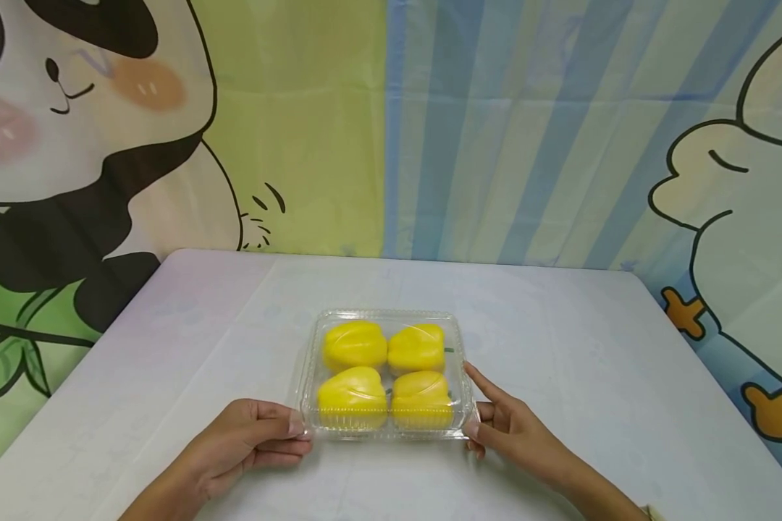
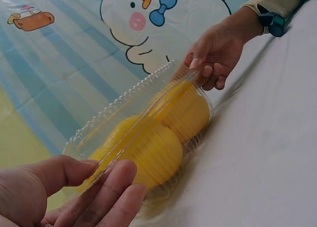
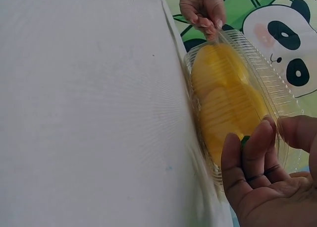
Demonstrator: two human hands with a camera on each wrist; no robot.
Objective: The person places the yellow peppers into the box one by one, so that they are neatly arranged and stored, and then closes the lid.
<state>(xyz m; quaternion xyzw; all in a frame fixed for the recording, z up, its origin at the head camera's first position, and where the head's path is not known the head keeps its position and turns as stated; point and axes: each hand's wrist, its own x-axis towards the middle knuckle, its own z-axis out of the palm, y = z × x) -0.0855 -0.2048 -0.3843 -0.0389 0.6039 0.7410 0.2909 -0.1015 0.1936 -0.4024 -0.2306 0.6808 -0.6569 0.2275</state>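
A clear plastic clamshell box [image 1: 389,435] sits on the table with its lid down over several yellow bell peppers [image 1: 355,347]. My left hand [image 1: 250,438] pinches the rim at the front left corner between thumb and fingers. At the front right corner my right hand [image 1: 511,430] pinches the rim too, its index finger stretched along the right side. In the left wrist view the thumb and fingers of the left hand [image 2: 81,192] meet on the flange of the box. A green stem [image 3: 245,140] shows through the plastic beside the right hand [image 3: 267,172].
A white-covered table [image 1: 560,347] spreads around the box. Behind it hangs a curtain [image 1: 456,130] with a printed panda [image 1: 163,181] at left and a white cartoon animal [image 1: 749,275] at right. A dark band [image 2: 271,23] circles the right wrist.
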